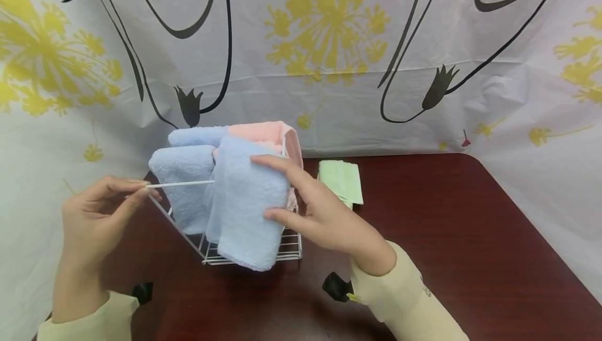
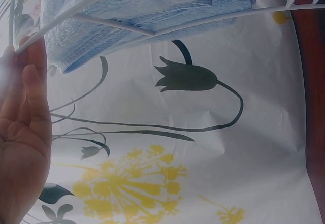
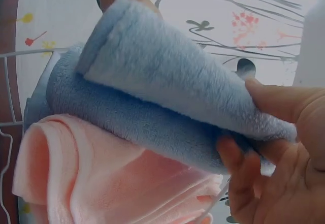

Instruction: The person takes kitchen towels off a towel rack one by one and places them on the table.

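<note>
Head feed: my right grip (image 1: 324, 215) pinches the front blue towel (image 1: 254, 189) by its right side, thumb on one face, fingers on the other. Most of the towel extends left of that hold, across the wire basket (image 1: 181, 184). My left grip (image 1: 89, 226) pinches the basket's rim at a left corner. Green cloth (image 1: 340, 180) beyond, on the worktop (image 1: 423, 236).

ROOM: over surface (image 1: 451, 236), right of green cloth (image 1: 342, 180) | OBSTACLES: blue towels (image 1: 251, 200) and pink towel (image 1: 256, 131) crowding wire basket (image 1: 216, 262); left grip (image 1: 91, 226), right grip (image 1: 324, 218) flanking; floral sheet (image 1: 329, 116) behind
</note>
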Motion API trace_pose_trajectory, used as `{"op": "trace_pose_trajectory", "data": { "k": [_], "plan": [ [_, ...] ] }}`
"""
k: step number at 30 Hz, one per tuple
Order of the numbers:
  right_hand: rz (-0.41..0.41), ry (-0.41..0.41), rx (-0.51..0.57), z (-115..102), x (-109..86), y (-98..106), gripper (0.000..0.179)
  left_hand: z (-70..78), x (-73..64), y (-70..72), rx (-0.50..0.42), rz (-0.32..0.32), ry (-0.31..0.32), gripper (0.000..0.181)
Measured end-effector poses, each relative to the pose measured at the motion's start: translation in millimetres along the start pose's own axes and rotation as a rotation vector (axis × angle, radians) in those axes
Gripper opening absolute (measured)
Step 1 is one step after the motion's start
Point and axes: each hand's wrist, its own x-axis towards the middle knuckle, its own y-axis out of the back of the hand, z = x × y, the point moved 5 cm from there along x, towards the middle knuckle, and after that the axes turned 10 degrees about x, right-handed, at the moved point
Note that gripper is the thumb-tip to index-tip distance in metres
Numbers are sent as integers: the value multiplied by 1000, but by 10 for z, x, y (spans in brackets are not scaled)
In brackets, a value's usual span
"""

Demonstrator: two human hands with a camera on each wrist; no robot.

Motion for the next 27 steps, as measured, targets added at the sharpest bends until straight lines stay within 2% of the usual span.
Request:
{"op": "trace_pose_trajectory", "data": {
  "k": [4, 7, 11, 14, 18, 23, 27],
  "plan": [
    [47, 24, -128, 1, -2, 13, 66, -7, -6, 3, 24, 6, -3, 16],
    [76, 22, -141, 26, 17, 14, 66, -14, -9, 9, 39, 14, 2, 17],
    [86, 46, -66, 67, 64, 15, 68, -13, -7, 10, 31, 17, 3, 18],
    [87, 61, 35, 98, 97, 15, 70, -6, -2, 4, 11, 13, -4, 19],
    [120, 100, 122, 117, 142, 15, 73, -5, -1, 3, 3, 10, -7, 18],
    [248, 181, 137, 128, 179, 45, 75, -15, -5, 11, 42, 20, 4, 19],
    [354, 206, 208, 179, 196, 77, 76, -21, -6, 13, 31, 21, 8, 19]
  ]
}}
